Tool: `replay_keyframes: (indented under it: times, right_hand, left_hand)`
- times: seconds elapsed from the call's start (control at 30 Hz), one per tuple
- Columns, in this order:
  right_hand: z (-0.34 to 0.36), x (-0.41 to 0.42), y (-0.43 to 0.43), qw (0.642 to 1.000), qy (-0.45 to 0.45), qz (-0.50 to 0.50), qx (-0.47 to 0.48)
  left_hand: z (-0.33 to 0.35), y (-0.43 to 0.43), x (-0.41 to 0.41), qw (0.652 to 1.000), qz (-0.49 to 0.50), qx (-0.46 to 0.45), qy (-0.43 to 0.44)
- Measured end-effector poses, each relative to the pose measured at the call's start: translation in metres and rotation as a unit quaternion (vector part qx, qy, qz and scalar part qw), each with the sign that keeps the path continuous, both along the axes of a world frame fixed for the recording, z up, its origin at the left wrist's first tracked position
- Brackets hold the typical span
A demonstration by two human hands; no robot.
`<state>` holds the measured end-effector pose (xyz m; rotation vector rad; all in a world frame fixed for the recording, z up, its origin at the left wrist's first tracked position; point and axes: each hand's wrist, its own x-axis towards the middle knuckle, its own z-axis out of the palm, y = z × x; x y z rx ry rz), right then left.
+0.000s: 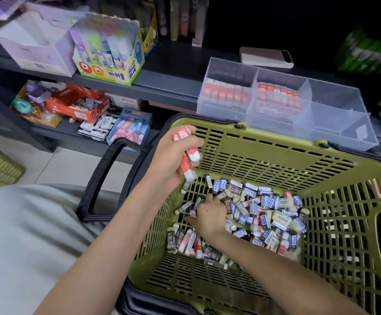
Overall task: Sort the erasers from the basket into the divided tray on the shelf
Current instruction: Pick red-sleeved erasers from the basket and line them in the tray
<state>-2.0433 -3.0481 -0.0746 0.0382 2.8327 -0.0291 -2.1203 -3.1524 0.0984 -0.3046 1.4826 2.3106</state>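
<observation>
An olive green basket (276,153) fills the lower right, with a heap of erasers (264,212) in black, blue, cream and red sleeves on its floor. My left hand (171,160) hovers over the basket's left rim and grips several red-sleeved erasers (186,153). My right hand (207,214) reaches down into the heap, its fingers among the erasers and pinching a small one at its fingertips. The clear divided tray (335,123) stands on the shelf behind the basket. Its two left compartments hold rows of red erasers (276,98); the right compartments look bare.
A phone (265,57) lies on the shelf behind the tray. A glue stick box (110,64) and a white carton (37,46) stand at the shelf's left. Lower shelf boxes (89,110) hold more stationery. The basket's black handle (103,178) hangs left, above my grey-clad knee.
</observation>
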Motion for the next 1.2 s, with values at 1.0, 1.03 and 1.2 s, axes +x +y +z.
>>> replay_keyframes:
  times: [1.0, 1.03, 1.2]
  right_hand:
    - [0.241, -0.202, 0.108, 0.827, 0.267, -0.186, -0.458]
    - [0.237, -0.213, 0.101, 0.838, 0.256, -0.187, -0.444]
    - [0.21, -0.247, 0.067, 0.913, 0.184, -0.135, -0.337]
  left_hand:
    - [0.037, 0.028, -0.124, 0.988, 0.117, 0.056, 0.082]
    - [0.034, 0.029, -0.131, 0.988, 0.114, 0.071, 0.074]
    - [0.019, 0.028, -0.155, 0.984, 0.116, 0.133, 0.027]
